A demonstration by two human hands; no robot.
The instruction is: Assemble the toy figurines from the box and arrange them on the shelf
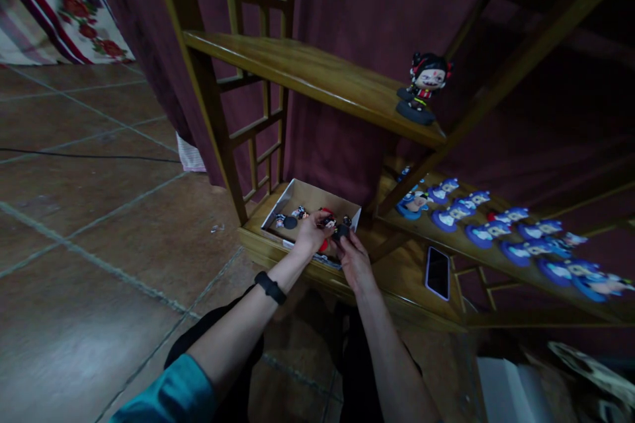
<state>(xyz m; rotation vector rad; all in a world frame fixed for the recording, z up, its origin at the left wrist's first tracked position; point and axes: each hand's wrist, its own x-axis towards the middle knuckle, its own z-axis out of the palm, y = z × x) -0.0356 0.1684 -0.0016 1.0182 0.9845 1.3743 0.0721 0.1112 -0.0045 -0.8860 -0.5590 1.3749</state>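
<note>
Over a shallow white-edged cardboard box (350, 195) on the low wooden shelf, my two hands meet around one small figurine (329, 221) with black hair and red parts. My left hand (312, 232) grips its upper part from the left, wearing a dark wristband. At its dark round base, the fingers of my right hand (353, 256) are closed from the right. Several other small figurines (299, 212) lie in the box beside my left hand, and a dark round disc (290, 223) is among them. My fingers partly cover the held figurine.
A black-haired figurine (427, 82) stands on a dark base at the right end of the upper shelf (307, 69). Several blue-and-white figurines (489, 231) line the shelf to the right. A phone (437, 273) lies on the low shelf, right of the box. A purple curtain (337, 145) hangs behind.
</note>
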